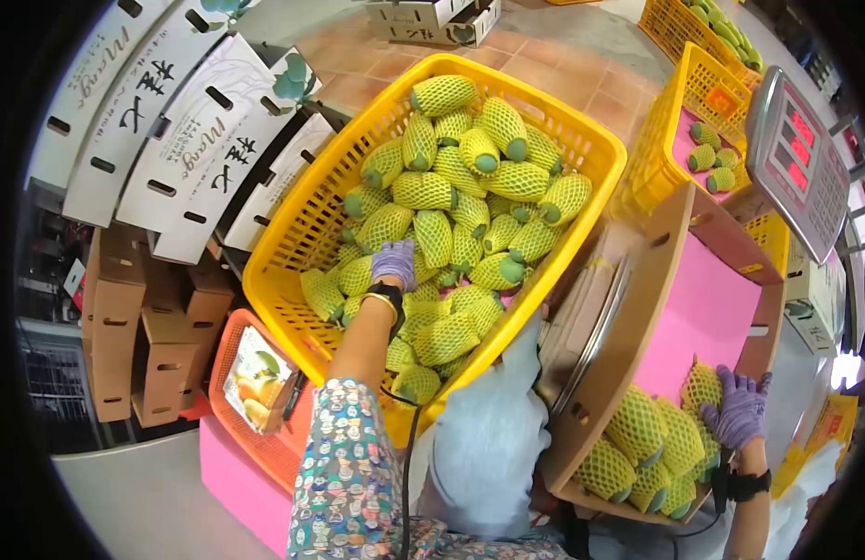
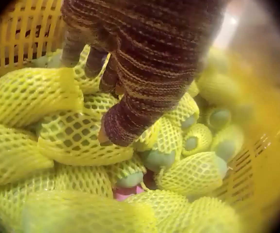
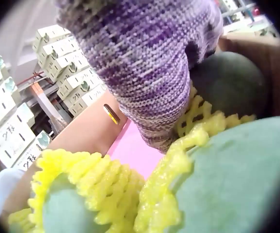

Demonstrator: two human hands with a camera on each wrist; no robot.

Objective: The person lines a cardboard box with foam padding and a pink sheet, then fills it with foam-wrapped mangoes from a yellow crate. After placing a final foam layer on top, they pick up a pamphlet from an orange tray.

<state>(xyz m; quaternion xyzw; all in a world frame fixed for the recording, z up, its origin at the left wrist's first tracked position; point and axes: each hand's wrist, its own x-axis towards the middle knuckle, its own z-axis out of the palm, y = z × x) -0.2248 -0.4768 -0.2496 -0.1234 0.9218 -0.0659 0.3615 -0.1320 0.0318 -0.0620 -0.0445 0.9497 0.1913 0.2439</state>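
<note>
My left hand (image 1: 392, 263), in a purple knitted glove, reaches down among net-wrapped mangoes (image 1: 432, 238) in a large yellow basket (image 1: 265, 271). In the left wrist view its thumb (image 2: 118, 128) lies beside a mango (image 2: 74, 138) in yellow foam netting, with the fingers pointing down. My right hand (image 1: 739, 408), gloved alike, has its fingers spread by the right wall of a cardboard box (image 1: 628, 350). Its thumb side is against a mango (image 1: 701, 385) there. Several more netted mangoes (image 1: 647, 434) lie at the box's near end, on pink lining (image 1: 703, 303).
A digital scale (image 1: 796, 159) stands at the right, beside another yellow basket (image 1: 661, 168) with mangoes. White printed cartons (image 1: 195, 140) and brown boxes (image 1: 162, 336) are stacked on the left. An orange basket (image 1: 237, 359) holds a picture card. A dark cable (image 1: 409, 476) trails from my left wrist.
</note>
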